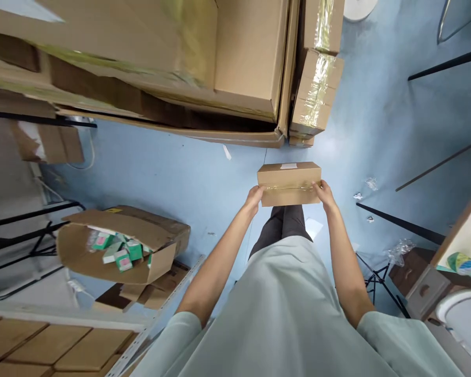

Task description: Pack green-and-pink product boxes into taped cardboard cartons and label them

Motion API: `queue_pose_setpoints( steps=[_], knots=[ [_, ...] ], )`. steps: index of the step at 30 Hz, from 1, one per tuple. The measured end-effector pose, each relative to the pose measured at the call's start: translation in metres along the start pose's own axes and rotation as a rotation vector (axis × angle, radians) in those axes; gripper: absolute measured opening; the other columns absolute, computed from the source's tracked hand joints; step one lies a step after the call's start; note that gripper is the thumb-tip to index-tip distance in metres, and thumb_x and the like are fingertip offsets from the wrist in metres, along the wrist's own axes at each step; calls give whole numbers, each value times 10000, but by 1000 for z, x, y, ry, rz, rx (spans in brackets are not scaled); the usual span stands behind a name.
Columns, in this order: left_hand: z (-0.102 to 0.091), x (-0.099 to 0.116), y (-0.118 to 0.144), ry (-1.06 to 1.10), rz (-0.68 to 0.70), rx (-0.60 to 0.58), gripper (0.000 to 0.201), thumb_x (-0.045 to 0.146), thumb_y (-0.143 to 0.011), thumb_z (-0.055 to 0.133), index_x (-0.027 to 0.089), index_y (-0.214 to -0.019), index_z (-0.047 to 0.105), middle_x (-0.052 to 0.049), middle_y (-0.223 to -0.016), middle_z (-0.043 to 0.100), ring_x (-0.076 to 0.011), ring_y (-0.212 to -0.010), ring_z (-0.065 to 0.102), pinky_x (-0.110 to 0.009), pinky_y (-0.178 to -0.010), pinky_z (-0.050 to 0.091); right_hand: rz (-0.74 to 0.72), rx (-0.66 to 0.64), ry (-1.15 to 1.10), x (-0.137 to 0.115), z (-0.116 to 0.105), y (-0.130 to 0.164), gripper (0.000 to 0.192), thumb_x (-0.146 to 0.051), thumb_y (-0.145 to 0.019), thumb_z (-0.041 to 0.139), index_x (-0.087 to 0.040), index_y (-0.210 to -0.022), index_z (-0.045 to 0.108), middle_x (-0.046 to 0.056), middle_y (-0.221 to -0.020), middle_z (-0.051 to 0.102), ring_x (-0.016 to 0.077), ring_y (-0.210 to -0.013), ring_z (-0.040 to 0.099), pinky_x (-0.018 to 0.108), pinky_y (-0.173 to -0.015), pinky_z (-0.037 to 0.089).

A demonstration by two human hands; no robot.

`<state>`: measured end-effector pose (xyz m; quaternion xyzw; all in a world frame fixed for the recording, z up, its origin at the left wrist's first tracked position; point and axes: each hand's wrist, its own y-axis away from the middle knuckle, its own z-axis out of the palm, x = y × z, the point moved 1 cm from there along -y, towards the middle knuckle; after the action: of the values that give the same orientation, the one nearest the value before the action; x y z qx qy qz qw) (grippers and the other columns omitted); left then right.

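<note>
A small brown cardboard box (290, 195) is held level in front of my body, above the floor. Clear tape runs along its seam, and a white label (289, 166) is on its far side. My left hand (255, 197) grips the box's left end, thumb on top. At the right end my right hand (324, 193) is closed on it the same way. The undersides of both hands' grips are hidden by the box. Beyond it stand taped cartons (316, 94) in a stack, apart from my hands.
Large cardboard boxes (243, 47) fill the upper left. An open carton (163, 230) with green and white small boxes lies at left, near a metal shelf (157, 330) holding brown boxes. Black table legs (400, 222) and plastic scraps (371, 183) are at right on the blue floor (160, 173).
</note>
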<state>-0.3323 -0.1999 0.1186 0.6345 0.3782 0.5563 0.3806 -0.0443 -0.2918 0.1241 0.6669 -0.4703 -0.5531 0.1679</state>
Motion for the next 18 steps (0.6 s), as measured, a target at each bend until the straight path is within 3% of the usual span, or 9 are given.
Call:
queue_pose_setpoints(
  steps=[8,12,15,18],
  knots=[
    [36,-20,-180,-42,-56,64,148,213,-787,800,221,-835,661,-15,-758,687,-207,-864,652,-337,-866,509,123,22,-217,84,73,-143,583,-762,-810,714,-272,-1109,610,71,-1210,782,237,-1155,696,345,-935,587],
    [47,-31,-247,-57,-48,91,191,180,-809,854,209,-859,672,-14,-768,683,-203,-877,642,-330,-859,513,182,-27,-253,119,96,-202,502,-714,-818,725,-288,-1037,578,77,-1188,784,253,-1159,702,380,-966,599],
    [53,-34,-280,-49,-23,85,186,240,-910,878,182,-1028,747,-53,-948,758,-210,-962,695,-347,-916,562,196,-52,-225,136,103,-233,474,-706,-838,732,-294,-998,560,88,-1167,789,276,-1184,702,422,-1006,609],
    [57,-33,-300,-14,8,76,376,401,-1057,793,174,-1349,727,-115,-1323,753,-256,-1156,740,-456,-1013,646,157,-48,-220,146,105,-254,484,-705,-848,740,-289,-1049,594,104,-1250,793,285,-1276,692,478,-1101,603]
  ],
)
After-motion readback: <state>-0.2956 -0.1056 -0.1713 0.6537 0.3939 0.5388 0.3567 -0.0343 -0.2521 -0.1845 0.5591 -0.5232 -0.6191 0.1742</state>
